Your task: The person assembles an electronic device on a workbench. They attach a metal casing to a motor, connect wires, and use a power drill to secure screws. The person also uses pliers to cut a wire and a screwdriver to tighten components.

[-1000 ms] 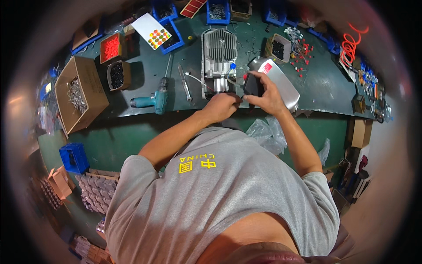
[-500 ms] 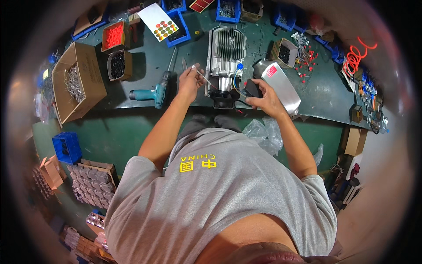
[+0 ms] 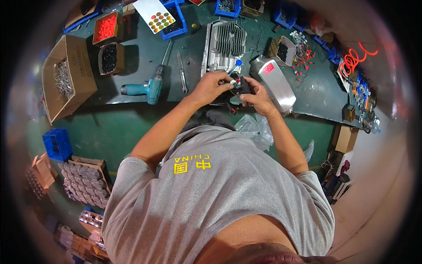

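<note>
My left hand (image 3: 214,88) pinches a wire with a small white connector (image 3: 233,82) at its end, against the side of a black box-shaped part (image 3: 245,86). My right hand (image 3: 259,97) grips that black part from the right, fingers behind it and thumb in front. Both hands meet over the near end of a finned metal motor unit (image 3: 226,42), hiding much of that end. A blue-capped piece (image 3: 238,63) sticks up just beyond my fingers. Right of the unit lies a silver metal cover (image 3: 277,86) with a red label.
On the bench to the left lie an open-end wrench (image 3: 181,72) and a teal power screwdriver (image 3: 152,88). Farther left stands a carton of metal pins (image 3: 79,75). A sticker sheet (image 3: 154,13) rests on a blue bin (image 3: 178,28). Red-tipped parts (image 3: 303,55) are heaped beyond the cover.
My left hand has moved right with the white-ended wire, up to the black part in my right hand. The wrench it partly covered now shows fully. The whole view has shifted slightly.
</note>
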Demonstrator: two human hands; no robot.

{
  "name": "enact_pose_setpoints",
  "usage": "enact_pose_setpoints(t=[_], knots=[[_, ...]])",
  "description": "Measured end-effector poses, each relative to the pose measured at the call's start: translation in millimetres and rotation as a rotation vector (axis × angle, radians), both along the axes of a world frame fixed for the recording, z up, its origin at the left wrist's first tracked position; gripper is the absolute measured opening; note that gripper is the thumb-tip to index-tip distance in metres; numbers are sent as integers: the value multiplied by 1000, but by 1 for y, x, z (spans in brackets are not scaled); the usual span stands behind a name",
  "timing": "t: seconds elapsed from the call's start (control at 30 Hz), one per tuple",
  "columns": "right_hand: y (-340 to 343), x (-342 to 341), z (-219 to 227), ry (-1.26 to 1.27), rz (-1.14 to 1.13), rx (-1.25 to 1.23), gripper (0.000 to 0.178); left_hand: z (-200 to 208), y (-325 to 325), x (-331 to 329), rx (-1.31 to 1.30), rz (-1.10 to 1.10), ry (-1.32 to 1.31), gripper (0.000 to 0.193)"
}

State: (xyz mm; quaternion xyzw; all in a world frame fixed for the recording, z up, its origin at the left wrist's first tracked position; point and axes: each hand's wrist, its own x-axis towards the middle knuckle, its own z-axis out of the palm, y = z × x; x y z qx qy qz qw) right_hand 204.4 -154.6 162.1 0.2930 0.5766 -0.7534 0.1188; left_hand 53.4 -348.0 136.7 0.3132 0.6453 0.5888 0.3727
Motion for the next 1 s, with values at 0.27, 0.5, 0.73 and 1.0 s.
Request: enact_pose_setpoints(t=[0.27,0.5,0.73,1.0], knots=[[-2,-2,5,8,4,14,74,-3,5,5,50,-5,255,20],[-1,-2,5,8,38,55,75,-4,5,3,56,-30,368,22],[-2,-3,7,20,14,45,74,-3,7,3,55,-34,324,22],[-1,-3,7,23,21,49,74,-3,7,2,59,-27,309,22]])
